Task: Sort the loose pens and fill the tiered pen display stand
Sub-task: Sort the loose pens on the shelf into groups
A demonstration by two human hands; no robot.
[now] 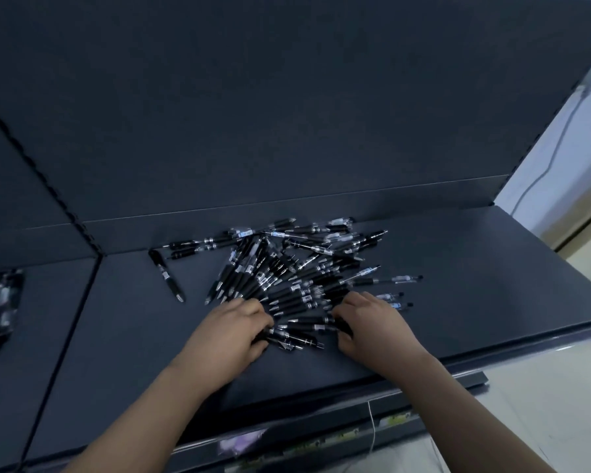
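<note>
left hand (pixel 232 331) and right hand (pixel 372 322) grasping pens (pixel 301 327) (pile's near edge), dark shelf (pixel 458 268)

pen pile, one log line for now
left hand grips pens | right hand grips pens | pile loose on shelf | stand unseen

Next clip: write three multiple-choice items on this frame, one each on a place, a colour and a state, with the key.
1. Relative to the pile, the lone pen lies: A to the right; B to the left; C on top.
2. The pile is mostly: A red; B yellow; C black.
3. The left hand and right hand are: A at the pile's near edge; B lifted clear; C out of view.
Key: B, it lies apart on the shelf, left of the pile; C, dark barrels throughout; A, both grip it there.
</note>
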